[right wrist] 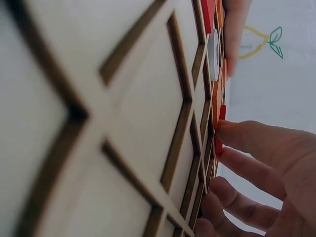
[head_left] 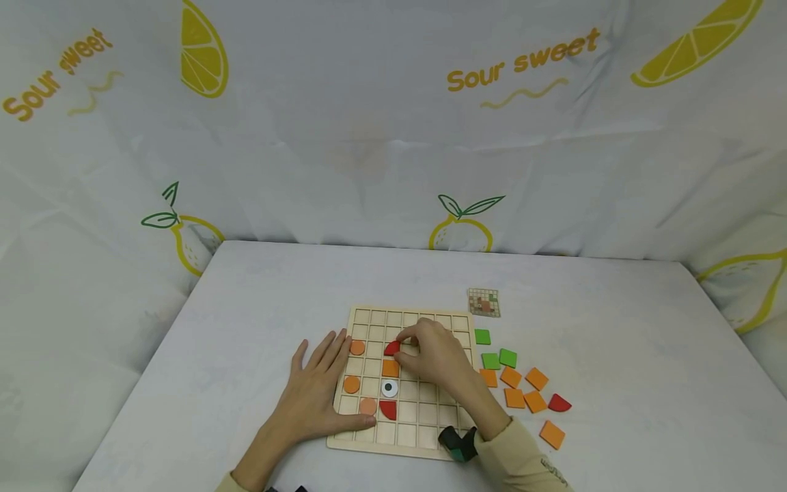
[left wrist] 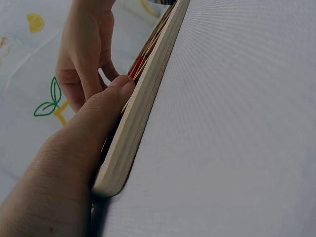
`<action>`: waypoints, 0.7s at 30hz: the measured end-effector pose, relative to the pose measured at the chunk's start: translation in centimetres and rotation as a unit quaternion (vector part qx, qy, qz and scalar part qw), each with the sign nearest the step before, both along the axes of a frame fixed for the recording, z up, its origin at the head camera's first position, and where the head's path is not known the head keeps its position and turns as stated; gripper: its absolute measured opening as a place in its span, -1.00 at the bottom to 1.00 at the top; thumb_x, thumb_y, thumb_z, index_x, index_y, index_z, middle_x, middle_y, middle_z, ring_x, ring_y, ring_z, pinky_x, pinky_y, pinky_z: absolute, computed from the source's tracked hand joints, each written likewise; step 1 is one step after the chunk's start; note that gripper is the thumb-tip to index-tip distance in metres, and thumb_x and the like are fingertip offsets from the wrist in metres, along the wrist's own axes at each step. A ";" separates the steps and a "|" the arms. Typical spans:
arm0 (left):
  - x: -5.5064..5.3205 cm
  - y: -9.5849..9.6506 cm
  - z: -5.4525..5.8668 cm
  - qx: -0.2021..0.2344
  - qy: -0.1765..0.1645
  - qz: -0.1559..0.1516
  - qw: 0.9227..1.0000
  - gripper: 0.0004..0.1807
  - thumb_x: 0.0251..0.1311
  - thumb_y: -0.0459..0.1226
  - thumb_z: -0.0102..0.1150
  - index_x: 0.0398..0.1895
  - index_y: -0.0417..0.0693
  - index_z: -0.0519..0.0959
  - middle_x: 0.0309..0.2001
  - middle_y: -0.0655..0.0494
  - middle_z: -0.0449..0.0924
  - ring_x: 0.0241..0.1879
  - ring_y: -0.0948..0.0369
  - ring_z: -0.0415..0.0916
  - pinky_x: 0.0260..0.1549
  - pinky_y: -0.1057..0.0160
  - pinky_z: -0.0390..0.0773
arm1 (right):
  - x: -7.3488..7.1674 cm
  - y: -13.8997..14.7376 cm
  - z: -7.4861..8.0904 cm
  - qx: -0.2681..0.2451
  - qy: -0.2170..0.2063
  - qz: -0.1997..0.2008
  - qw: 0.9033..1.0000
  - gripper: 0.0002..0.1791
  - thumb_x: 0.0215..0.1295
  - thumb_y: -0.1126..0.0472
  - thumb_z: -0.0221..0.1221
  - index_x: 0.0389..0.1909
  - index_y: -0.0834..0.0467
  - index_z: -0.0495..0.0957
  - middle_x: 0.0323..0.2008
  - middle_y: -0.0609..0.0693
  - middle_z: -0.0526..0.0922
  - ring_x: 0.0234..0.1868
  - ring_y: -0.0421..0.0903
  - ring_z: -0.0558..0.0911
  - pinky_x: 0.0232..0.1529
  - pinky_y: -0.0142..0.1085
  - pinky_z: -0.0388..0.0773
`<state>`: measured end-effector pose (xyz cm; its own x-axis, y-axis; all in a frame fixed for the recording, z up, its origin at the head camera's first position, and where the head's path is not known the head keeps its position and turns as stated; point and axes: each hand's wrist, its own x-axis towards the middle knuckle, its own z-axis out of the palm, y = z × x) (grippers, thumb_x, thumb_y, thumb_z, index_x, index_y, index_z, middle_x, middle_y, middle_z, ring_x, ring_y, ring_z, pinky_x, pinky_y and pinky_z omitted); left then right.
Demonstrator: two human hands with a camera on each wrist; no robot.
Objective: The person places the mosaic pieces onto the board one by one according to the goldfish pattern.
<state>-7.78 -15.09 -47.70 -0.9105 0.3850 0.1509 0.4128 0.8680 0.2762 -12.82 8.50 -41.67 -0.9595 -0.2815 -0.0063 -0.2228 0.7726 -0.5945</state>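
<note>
A wooden grid board [head_left: 430, 413] lies on the table. My left hand [head_left: 312, 403] rests along its left side, fingers straight and spread, thumb over the lower left squares. My right hand [head_left: 438, 355] pinches a red quarter-circle tile [head_left: 391, 348] between thumb and fingertips, at a square in the upper middle. Directly below that tile sit an orange square tile [head_left: 390, 368], a white eye tile [head_left: 389, 388] and another red quarter-circle [head_left: 388, 410]. Orange round tiles [head_left: 352, 384] lie in squares near the left hand. In the right wrist view the pinched red tile [right wrist: 218, 145] is close against the grid.
Right of the board lie several orange square tiles [head_left: 514, 398], green square tiles [head_left: 507, 357] and a loose red quarter-circle [head_left: 559, 403]. A small pattern card [head_left: 484, 302] lies beyond the board's far right corner. A black wrist device [head_left: 458, 444] overlaps the board's near right corner.
</note>
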 end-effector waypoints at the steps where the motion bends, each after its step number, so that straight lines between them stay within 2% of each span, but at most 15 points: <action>1: 0.0 0.0 0.0 0.000 0.000 0.000 1.000 0.45 -0.22 0.69 0.05 0.62 -0.09 0.11 0.63 0.02 0.13 0.63 0.01 0.03 0.50 -0.35 -0.16 | 0.0 0.0 0.0 0.000 -0.001 0.000 1.000 -0.82 0.12 0.25 0.43 -0.23 0.16 0.80 -0.42 -0.04 0.60 -0.40 -0.17 0.44 -0.42 -0.35 0.41; 21: -0.1 0.0 -0.1 -0.002 0.009 -0.004 1.000 0.46 -0.22 0.67 0.09 0.62 -0.10 0.10 0.63 0.02 0.11 0.63 0.02 0.05 0.50 -0.34 -0.13 | 0.2 0.3 -0.1 -0.018 -0.008 0.008 1.000 -0.85 0.19 0.26 0.41 -0.23 0.19 0.81 -0.38 -0.02 0.64 -0.36 -0.18 0.48 -0.33 -0.35 0.45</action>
<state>-7.84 -15.14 -47.76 -0.9044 0.3930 0.1660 0.4247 0.8659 0.2643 -12.66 8.82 -41.82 -0.9550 -0.2963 -0.0115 -0.2242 0.7469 -0.6260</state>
